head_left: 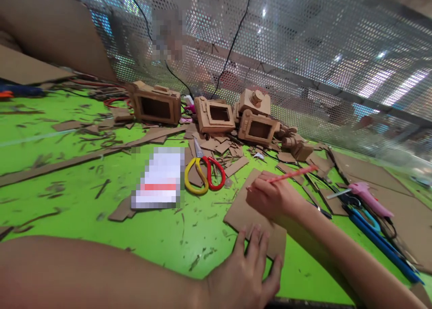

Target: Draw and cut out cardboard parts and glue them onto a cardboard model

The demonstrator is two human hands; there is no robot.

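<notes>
A flat piece of cardboard (238, 210) lies on the green tabletop in front of me. My left hand (245, 268) rests on its near edge, fingers spread and pressing it down. Over the upper part of the same piece, my right hand (270, 196) is closed around a red pencil (293, 173), its tip near the cardboard surface. Left of the cardboard lie scissors (202, 169) with one yellow and one red handle. Beside them is a phone-like rectangle (160, 176), blurred out, with a bright screen.
Several cardboard camera models (157, 106) stand along the back among cardboard scraps (222, 147). To the right lie a pink glue gun (369, 199), a blue-handled tool (384, 246) and large cardboard sheets (408, 223). A perforated metal screen (286, 43) rises behind the table.
</notes>
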